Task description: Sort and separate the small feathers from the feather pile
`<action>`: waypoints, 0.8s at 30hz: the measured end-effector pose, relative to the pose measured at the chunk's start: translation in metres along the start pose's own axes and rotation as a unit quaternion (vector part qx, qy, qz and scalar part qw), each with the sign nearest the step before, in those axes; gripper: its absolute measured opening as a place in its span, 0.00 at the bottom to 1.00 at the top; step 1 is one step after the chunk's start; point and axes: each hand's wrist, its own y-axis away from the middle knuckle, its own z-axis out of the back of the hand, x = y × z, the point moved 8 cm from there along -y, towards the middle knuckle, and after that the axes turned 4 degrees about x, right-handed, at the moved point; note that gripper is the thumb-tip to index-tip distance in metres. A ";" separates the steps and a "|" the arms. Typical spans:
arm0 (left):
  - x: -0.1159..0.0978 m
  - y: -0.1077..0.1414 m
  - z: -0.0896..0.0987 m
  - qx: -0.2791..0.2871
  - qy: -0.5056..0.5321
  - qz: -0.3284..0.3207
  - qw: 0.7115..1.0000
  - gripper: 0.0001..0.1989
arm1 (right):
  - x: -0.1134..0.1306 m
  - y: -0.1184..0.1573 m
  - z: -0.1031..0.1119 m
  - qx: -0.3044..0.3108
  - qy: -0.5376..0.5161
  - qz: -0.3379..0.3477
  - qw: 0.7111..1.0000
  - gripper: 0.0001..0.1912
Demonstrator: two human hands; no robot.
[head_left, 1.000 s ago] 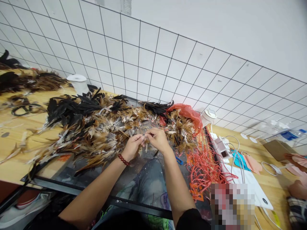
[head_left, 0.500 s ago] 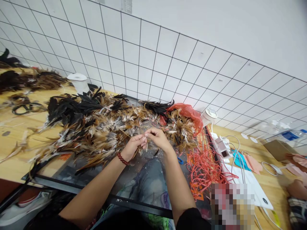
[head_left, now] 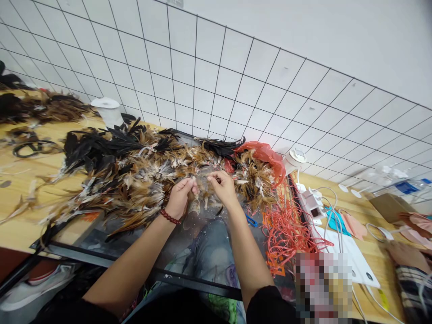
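My left hand [head_left: 182, 194], with a dark red bead bracelet [head_left: 170, 217] on its wrist, is closed in a pinch over the transparent tray. What it pinches is too small to make out. A short distance to the right, my right hand [head_left: 222, 186] has thumb and fingertips pressed together; anything between them is too small to see. Brown and white feathers [head_left: 148, 177] lie in a broad heap left of and behind my hands. Black feathers [head_left: 91, 150] lie at the back left. Another feather bunch [head_left: 256, 180] sits right of my right hand.
Red cords [head_left: 286, 229] are tangled at the right, near blue scissors handles [head_left: 251, 220]. A red plastic bag [head_left: 266, 155], a white spool [head_left: 108, 112] and a white container [head_left: 295, 159] stand before the wire grid [head_left: 219, 65]. Another person's sleeve [head_left: 413, 288] shows at lower right.
My hands have moved apart from where they met, the left one shifting left and the right one slightly up. At the far right, the other person's hand and sleeve have come further into view.
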 end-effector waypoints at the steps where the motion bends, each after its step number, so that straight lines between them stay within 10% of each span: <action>1: -0.004 -0.001 0.005 -0.021 0.009 -0.012 1.000 0.14 | -0.006 0.000 -0.001 0.016 0.030 -0.016 0.999 0.07; 13: -0.012 -0.004 0.030 -0.131 0.055 -0.064 0.988 0.13 | -0.028 0.016 -0.048 0.195 0.279 -0.066 0.938 0.08; 24: -0.004 -0.005 0.030 -0.125 0.040 -0.046 0.990 0.14 | -0.017 0.015 -0.011 0.245 0.094 -0.054 0.964 0.04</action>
